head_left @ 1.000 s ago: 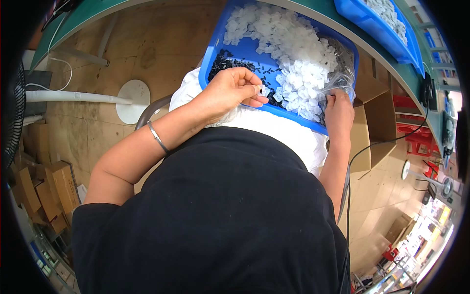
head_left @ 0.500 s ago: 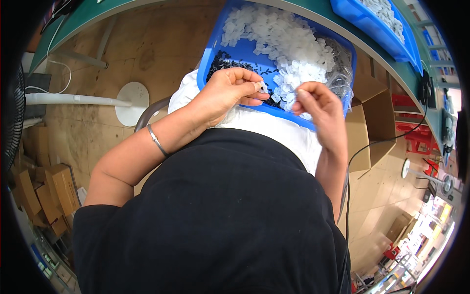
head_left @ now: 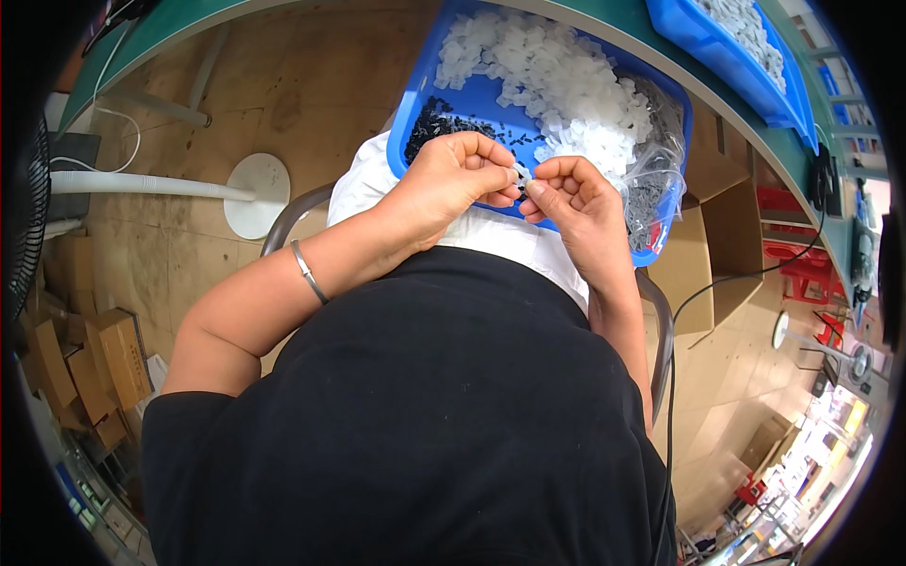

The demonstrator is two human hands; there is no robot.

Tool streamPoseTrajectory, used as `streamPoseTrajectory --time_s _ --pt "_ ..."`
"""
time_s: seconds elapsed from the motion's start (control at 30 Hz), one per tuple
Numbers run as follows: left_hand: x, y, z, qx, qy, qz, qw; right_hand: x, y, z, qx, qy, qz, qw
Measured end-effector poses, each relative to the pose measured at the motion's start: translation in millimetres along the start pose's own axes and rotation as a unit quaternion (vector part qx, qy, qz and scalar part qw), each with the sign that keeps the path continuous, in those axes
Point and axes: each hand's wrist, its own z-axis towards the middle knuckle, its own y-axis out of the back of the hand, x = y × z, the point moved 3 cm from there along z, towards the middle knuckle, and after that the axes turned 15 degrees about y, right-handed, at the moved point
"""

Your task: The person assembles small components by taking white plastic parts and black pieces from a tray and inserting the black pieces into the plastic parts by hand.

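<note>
Blue tray (head_left: 489, 95): mixed parts

Inside: translucent pieces (head_left: 566, 80), black parts (head_left: 427, 130), clear bag (head_left: 653, 174). Left fingers (head_left: 494, 176) pinch white piece (head_left: 523, 176) over near rim; right fingers (head_left: 551, 195) meet it, grip unclear. Bin (head_left: 713, 57) of pale pieces on green table (head_left: 160, 47); floor (head_left: 307, 80) tiled.

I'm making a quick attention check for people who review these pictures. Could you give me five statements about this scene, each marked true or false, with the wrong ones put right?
1. The left hand pinches a small pale piece. True.
2. The right hand is on the clear bag. False: its fingertips are close to the left hand's, at the small pale piece.
3. Black bits lie in the left part of the blue tray before the person. True.
4. A bracelet circles the right forearm. False: it is on the left forearm.
5. White pieces are heaped in that tray. True.
</note>
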Motion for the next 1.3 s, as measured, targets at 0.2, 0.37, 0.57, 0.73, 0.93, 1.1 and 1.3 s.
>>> streamPoseTrajectory --time_s 0.2,0.37,0.57,0.73,0.93,1.1,1.3 --pt "-2 -4 -3 -0.007 -0.029 0.036 0.999 -3 2 0 -0.01 -0.017 -0.014 1.0" --pt "0 -6 -4 -0.01 -0.034 0.029 0.999 -6 6 1 -0.01 -0.042 0.0 0.999" --pt "-2 -8 -5 0.006 -0.068 0.064 0.996 -5 2 2 -0.037 -0.009 -0.009 0.999" --pt "-1 -8 -4 -0.001 -0.077 0.088 0.993 -7 -3 1 -0.043 0.017 -0.043 0.998" --pt "2 -8 -2 -0.01 -0.071 0.043 0.996 -10 -2 1 -0.039 0.017 -0.049 0.998" --pt "4 -6 0 -0.004 -0.032 0.034 0.999 -8 1 1 -0.017 -0.006 -0.022 1.0" --pt "0 -7 -1 -0.013 -0.026 0.032 0.999 -1 2 2 -0.012 -0.017 -0.023 1.0"
